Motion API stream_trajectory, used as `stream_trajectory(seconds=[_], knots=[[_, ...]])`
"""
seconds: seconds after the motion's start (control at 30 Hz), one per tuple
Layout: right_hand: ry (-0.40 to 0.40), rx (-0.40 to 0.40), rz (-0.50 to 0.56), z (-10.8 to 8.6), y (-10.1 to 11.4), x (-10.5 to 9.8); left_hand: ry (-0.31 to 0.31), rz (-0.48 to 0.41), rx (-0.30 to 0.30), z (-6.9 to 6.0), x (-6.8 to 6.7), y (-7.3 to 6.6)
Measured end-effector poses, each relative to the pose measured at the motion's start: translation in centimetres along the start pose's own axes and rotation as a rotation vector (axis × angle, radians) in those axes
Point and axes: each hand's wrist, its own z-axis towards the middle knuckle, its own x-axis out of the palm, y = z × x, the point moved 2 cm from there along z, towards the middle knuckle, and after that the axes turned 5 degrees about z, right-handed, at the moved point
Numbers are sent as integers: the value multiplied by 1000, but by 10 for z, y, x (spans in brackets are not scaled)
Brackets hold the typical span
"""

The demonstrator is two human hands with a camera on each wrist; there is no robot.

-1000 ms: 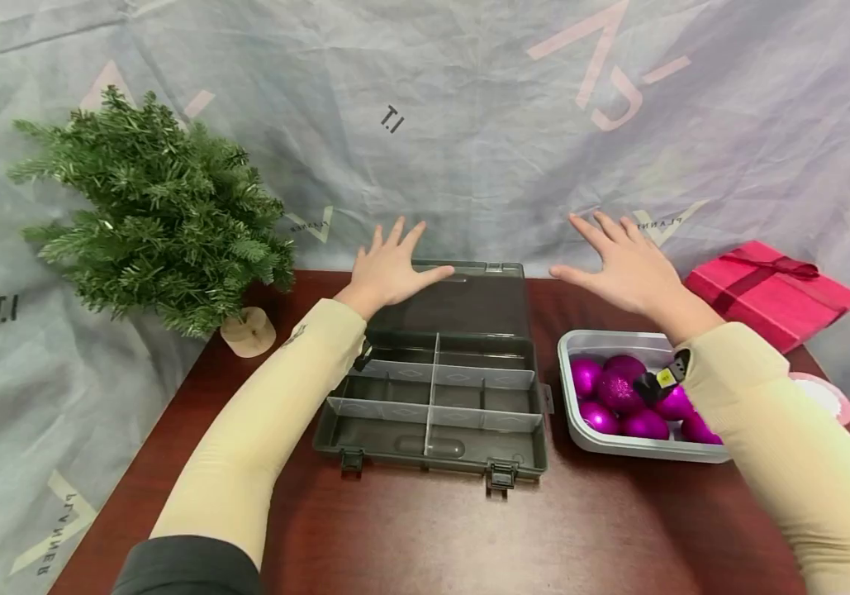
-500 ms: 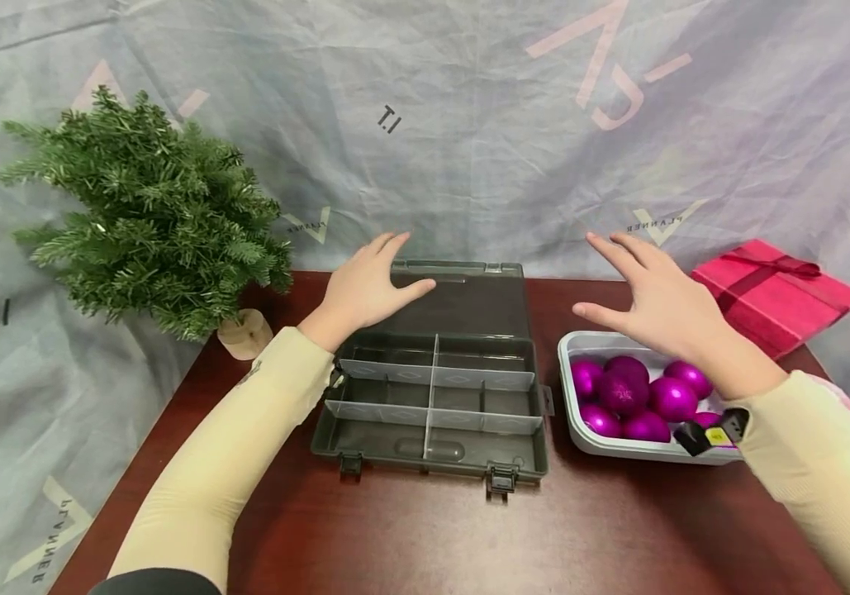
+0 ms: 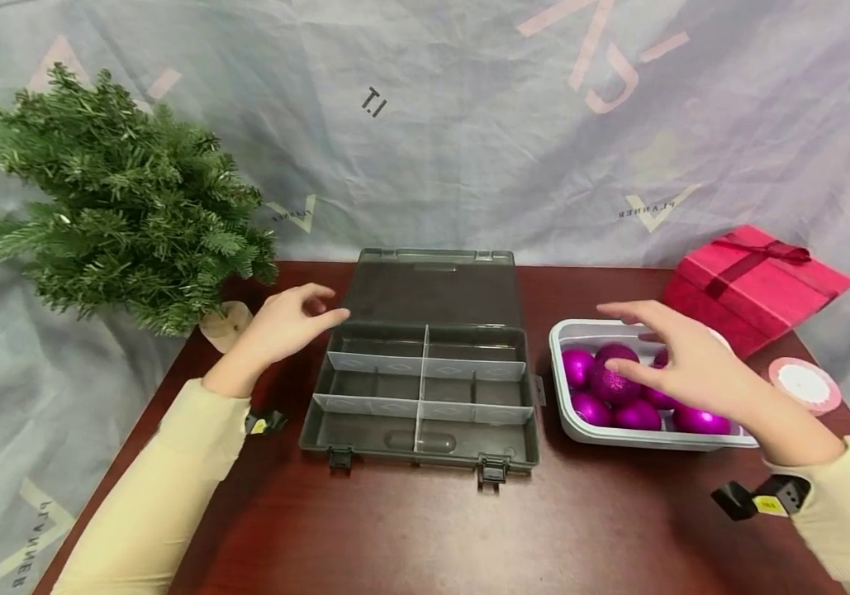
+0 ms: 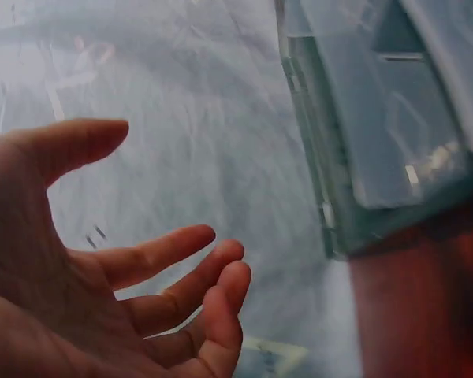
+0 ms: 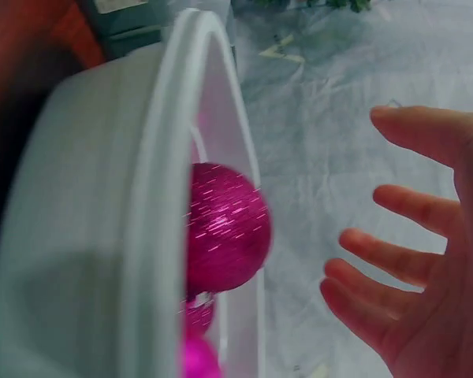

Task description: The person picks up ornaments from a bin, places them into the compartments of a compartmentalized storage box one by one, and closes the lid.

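My right hand [image 3: 692, 364] hovers over a pale grey tub [image 3: 569, 413], its fingers loosely bent with nothing between them. Several purple bauble ornaments [image 3: 636, 415] lie in the tub, some shiny and some glittery; the hand hides part of them. In the right wrist view, a glittery bauble [image 5: 229, 228] shows past the tub's rim, apart from the fingers. To the left of a dark clear divided organizer box [image 3: 372, 426], my left hand [image 3: 287, 326] is in the air, relaxed and holding nothing. The box's lid [image 3: 435, 293] lies folded back; no contents show in its compartments.
A small artificial fir tree [image 3: 120, 207] on a wooden base [image 3: 225, 324] stands at the left. Behind the tub at the right are a red gift box [image 3: 759, 285] with a dark bow and a pink ribbon spool [image 3: 804, 386]. Grey cloth [image 3: 469, 149] hangs behind the table.
Both hands have come down and back toward me from over the far side. The left has moved left, off the box; the right has lowered over the tub, its fingers less spread.
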Motion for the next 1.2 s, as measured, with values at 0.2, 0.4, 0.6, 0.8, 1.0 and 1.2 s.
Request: stream_trajectory(seconds=[0.2,0.4,0.6,0.8,1.0,1.2], knots=[[37,-18,15,-15,-16,11,5,-223,-70,-12,14,40],[28,-37,12,-23,-26,19,81,-479,-64,-16,37,67],[22,-60,20,-24,-30,25,171,-650,-70,-20,57,81],[22,-64,10,-25,-33,27,210,-672,-92,-21,68,88],[41,-45,81,-26,-34,27,229,-731,-65,-20,76,92],[32,-27,79,-25,-33,25,240,-760,-44,-20,79,93]])
